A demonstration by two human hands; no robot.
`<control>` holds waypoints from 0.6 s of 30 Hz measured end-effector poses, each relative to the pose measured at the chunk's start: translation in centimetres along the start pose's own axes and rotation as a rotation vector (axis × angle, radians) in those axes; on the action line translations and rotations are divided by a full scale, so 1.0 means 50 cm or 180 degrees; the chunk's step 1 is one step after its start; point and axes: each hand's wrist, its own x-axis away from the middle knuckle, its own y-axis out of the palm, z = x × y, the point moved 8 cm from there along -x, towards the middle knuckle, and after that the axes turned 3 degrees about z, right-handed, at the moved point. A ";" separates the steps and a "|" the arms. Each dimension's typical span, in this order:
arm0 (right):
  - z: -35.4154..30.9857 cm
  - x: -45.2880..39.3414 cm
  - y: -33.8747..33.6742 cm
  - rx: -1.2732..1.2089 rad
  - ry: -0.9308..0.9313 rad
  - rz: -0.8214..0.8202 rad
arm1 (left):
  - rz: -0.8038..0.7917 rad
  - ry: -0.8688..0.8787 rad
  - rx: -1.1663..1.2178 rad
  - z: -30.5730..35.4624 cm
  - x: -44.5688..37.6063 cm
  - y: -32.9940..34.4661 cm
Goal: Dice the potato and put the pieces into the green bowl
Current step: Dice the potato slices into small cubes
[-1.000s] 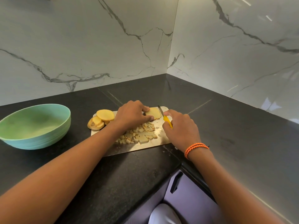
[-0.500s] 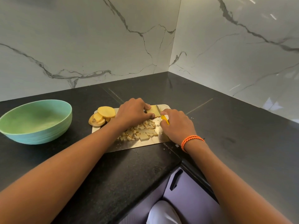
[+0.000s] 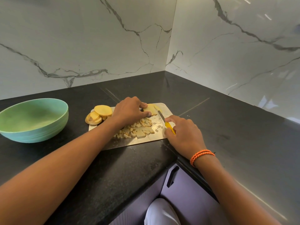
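Our left hand [image 3: 129, 111] pins a potato slice [image 3: 151, 109] on the cutting board [image 3: 167, 111]; our right hand [image 3: 183, 132] grips the yellow-handled knife [image 3: 164, 120]. Diced pieces [image 3: 138, 129] lie on the board; the green bowl [image 3: 34, 119] on the bench [image 3: 113, 168] holds nothing.

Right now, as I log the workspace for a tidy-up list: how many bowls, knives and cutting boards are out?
Green bowl: 1
Knife: 1
Cutting board: 1
Total: 3

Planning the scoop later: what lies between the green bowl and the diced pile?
Head view: potato slices stacked at the board's left edge, and the left forearm.
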 end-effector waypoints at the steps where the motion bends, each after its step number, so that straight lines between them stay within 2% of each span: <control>1: -0.004 -0.006 0.003 0.0010 0.0015 0.0008 | 0.0015 0.0005 -0.0002 0.001 0.000 0.000; 11: -0.033 -0.115 0.040 -0.0081 0.0165 0.0057 | 0.0102 0.0052 -0.0084 0.003 -0.001 -0.006; 18: -0.044 -0.116 0.046 -0.0180 0.0052 0.0226 | 0.0133 0.0093 -0.0095 0.000 -0.006 -0.005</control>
